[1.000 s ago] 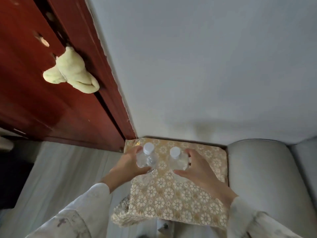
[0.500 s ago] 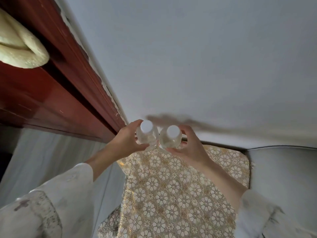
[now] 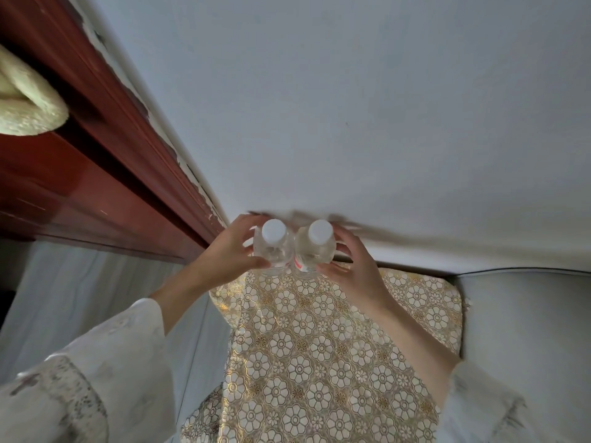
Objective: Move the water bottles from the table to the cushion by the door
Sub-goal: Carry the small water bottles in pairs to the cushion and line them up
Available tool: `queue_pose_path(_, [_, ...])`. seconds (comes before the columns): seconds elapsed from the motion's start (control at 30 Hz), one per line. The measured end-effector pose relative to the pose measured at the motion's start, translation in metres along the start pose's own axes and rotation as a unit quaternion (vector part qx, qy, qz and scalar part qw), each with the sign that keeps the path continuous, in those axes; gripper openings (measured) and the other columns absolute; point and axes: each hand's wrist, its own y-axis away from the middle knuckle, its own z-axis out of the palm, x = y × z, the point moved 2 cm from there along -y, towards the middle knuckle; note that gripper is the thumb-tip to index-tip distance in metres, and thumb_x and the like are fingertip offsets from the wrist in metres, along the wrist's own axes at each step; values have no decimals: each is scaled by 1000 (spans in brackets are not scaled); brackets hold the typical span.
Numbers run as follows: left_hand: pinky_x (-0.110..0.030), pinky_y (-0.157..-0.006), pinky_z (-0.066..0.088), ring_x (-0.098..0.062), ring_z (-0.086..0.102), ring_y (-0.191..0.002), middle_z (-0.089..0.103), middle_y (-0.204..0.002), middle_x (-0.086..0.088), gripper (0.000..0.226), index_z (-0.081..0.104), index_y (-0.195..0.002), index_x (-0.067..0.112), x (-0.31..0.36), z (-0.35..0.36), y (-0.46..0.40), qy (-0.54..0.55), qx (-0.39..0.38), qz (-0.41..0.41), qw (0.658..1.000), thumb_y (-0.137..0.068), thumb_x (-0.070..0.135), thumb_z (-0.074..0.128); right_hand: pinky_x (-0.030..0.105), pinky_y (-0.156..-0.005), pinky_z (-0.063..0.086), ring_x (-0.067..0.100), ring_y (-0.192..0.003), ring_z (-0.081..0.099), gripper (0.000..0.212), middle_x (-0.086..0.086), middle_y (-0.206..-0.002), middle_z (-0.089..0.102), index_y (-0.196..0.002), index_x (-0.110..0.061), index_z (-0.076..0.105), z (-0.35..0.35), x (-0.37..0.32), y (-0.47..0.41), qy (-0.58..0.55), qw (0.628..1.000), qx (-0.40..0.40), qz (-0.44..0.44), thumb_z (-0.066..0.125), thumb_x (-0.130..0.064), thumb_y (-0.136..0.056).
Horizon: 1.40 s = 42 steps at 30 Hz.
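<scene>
Two clear water bottles with white caps stand upright side by side at the far edge of a gold flower-patterned cushion [image 3: 319,346], close to the white wall. My left hand [image 3: 227,254] wraps the left bottle [image 3: 273,247]. My right hand [image 3: 355,270] wraps the right bottle [image 3: 315,251], which shows a bit of red label. The two bottles touch each other. Their bases are hidden by my fingers, so contact with the cushion cannot be told.
A dark red wooden door frame [image 3: 105,161] runs along the left, with a pale yellow cloth [image 3: 25,107] hanging on it. A grey padded seat [image 3: 527,330] adjoins the cushion on the right. Pale floor [image 3: 80,298] lies to the left.
Both hands carried the bottles farther back over the cushion toward the wall, and the two bottles came together. My head moved in closer and lower over the cushion.
</scene>
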Motion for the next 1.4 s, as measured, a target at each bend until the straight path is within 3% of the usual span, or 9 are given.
queue_pose_path(0.1, [-35,-104,40,-20,43,-126,48,-133,-2,65,42,-110,38,-3,3,2,58,-12,-20,998,-69,-5,69,3,-77,43,13,-122,42,62,0,-137,40,-114,-46,41,4,0,4,-20,1000,1,-4,70,-8,-74])
queue_pose_path(0.23, [-31,-98,42,-18,41,-126,40,-133,2,63,35,-115,29,-4,7,6,65,26,-8,997,-72,-4,68,29,-99,42,16,-121,46,65,4,-137,42,-128,-21,36,12,3,11,-34,998,29,51,71,-14,-74])
queue_pose_path(0.4, [-35,-99,36,-23,39,-122,30,-136,-10,75,31,-127,32,2,6,13,-31,64,-44,996,-70,9,73,32,-98,39,15,-116,49,83,2,-128,48,-137,-14,23,17,-5,24,-19,992,38,122,72,-28,-72])
queue_pose_path(0.57, [-41,-105,33,-29,36,-127,20,-146,-14,84,20,-140,21,34,-2,63,-88,58,-104,989,-73,13,71,37,-96,44,17,-111,51,59,5,-125,53,-131,-14,34,9,-49,63,-77,979,73,175,63,-24,-81])
queue_pose_path(0.7, [-23,-78,43,-12,48,-91,29,-141,-13,61,33,-134,15,72,-28,132,-119,91,-125,981,-81,25,62,47,-99,44,22,-107,55,32,-1,-109,58,-115,-14,50,6,-121,93,-47,988,11,144,56,-26,-86])
queue_pose_path(0.9, [-29,-78,49,-16,59,-86,64,-100,-5,30,53,-117,11,110,-46,279,32,214,-145,965,-87,14,55,36,-88,52,21,-94,63,30,8,-106,64,-114,-11,55,30,-220,152,30,986,-162,31,50,-26,-90])
queue_pose_path(1.0, [-20,-62,48,-22,57,-76,63,-91,-12,23,55,-111,5,116,-43,371,101,347,-117,925,-89,8,51,33,-86,52,12,-88,64,24,-3,-97,66,-108,-20,57,58,-255,188,80,966,-246,-26,50,-32,-89])
queue_pose_path(1.1, [-31,-67,46,-24,55,-78,62,-90,-15,19,56,-108,5,114,-30,462,160,456,-108,869,-90,8,49,33,-85,51,11,-84,66,15,-8,-87,67,-98,-24,60,101,-289,228,134,929,-332,-91,53,-31,-87])
queue_pose_path(1.4, [-31,-75,50,-11,64,-73,67,-91,-10,15,59,-102,11,82,56,740,231,707,-139,654,-90,12,50,28,-74,48,21,-82,65,11,3,-84,68,-93,-16,62,253,-351,460,191,748,-581,-259,54,-21,-87])
